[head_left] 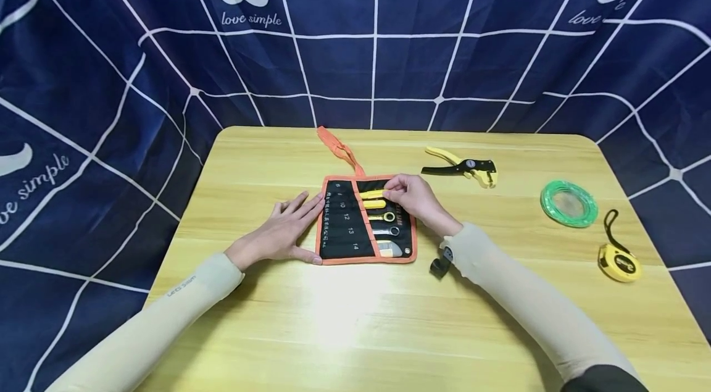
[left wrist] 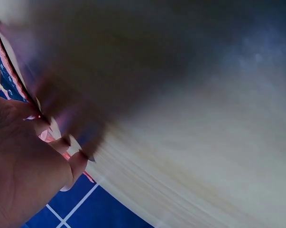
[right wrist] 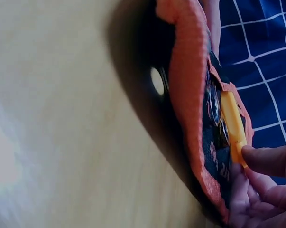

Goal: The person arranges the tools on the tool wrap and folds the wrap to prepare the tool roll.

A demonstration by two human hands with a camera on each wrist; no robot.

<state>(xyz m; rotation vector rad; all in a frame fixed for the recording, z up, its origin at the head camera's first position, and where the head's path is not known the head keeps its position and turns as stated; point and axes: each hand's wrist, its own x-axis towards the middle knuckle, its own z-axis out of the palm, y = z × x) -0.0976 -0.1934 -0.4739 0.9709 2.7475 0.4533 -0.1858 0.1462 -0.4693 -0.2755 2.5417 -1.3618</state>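
The step in hand looks like working a wrench in the pouch (head_left: 366, 219), which lies unrolled at the middle of the table (head_left: 355, 318). The right hand (head_left: 413, 197) pinches the yellow wrench (head_left: 373, 194) at the pouch's far right corner; the right wrist view shows thumb and fingertips (right wrist: 268, 161) closed on its yellow end. The left hand (head_left: 280, 231) lies flat, fingers straight and relaxed, its fingertips resting on the pouch's left edge and holding it down.

The wrench's long axis runs left to right across the pouch, parallel to the other wrenches (head_left: 386, 225) nearer the person, its gripped end to the right. Whether it is partly out of its pocket I cannot tell, as the fingers cover that end.

The next move probably calls for a straight slide along that axis, with the left hand keeping the pouch from dragging.
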